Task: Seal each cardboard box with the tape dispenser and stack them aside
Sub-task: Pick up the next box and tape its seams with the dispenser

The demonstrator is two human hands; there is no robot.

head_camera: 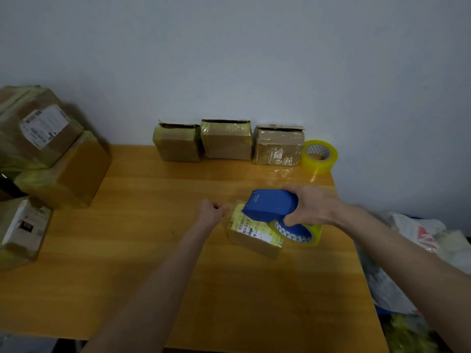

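Work is centring on the small cardboard box [251, 236], which is sitting on the wooden tabletop [153, 250] toward its right edge, midway between the near and far edges. The right hand [314, 207] is wrapping its fingers round the blue plastic tape dispenser [270, 203] and holding its nose down over the box's top, probably so the tape is sticking as it is drawn across. The dispenser's yellowish roll [314, 233] is hanging past the box's right side. The left hand [210, 210] is curling into a fist just beside the box's left side. Whether it is pinching a tape end I cannot tell. The box is looking glossy, banded in yellow-tinted film over a white printed label. Three boxes [226, 142] are lining the far edge against the wall, their tops gaping, seemingly awaiting sealing. A spare tape roll [319, 155] is sitting at the far right corner. Larger taped boxes [63, 171] are piling up beyond the left edge, likely the finished stack.
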